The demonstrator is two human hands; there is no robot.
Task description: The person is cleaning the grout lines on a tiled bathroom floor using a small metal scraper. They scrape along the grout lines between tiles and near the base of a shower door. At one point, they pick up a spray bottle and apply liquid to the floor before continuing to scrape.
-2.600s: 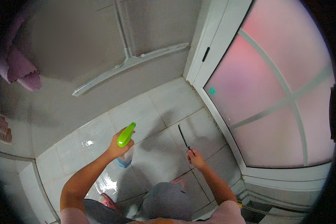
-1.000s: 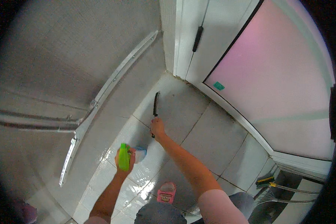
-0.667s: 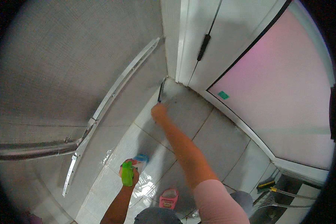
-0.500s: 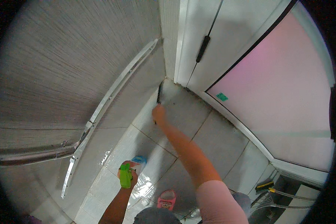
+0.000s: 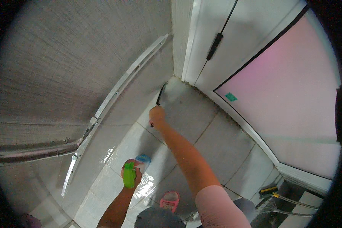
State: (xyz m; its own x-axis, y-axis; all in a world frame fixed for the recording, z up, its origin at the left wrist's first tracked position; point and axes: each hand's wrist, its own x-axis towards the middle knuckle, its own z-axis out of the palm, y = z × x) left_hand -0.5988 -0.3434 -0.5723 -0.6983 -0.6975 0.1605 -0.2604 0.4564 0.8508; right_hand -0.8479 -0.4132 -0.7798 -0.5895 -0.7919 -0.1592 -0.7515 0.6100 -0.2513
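My right hand (image 5: 156,114) is stretched far forward and grips a thin dark brush (image 5: 161,94) whose tip lies on the grey floor tiles (image 5: 195,114) near the corner where the wall meets the door frame. My left hand (image 5: 130,173) stays close to my body and holds a spray bottle (image 5: 129,175) with a green head and a pale body with a blue part. The tiles under the bottle are wet and glossy.
A grey textured wall (image 5: 76,57) with a long metal rail (image 5: 121,85) runs along the left. A white door frame (image 5: 201,41) and a frosted pink glass door (image 5: 288,95) stand on the right. A pink slipper (image 5: 169,200) is by my legs. Tools lie at the lower right (image 5: 271,190).
My right arm has reached forward with the brush into the corner. The left hand with the spray bottle has dropped lower and nearer to me, and my view has tipped toward the corner.
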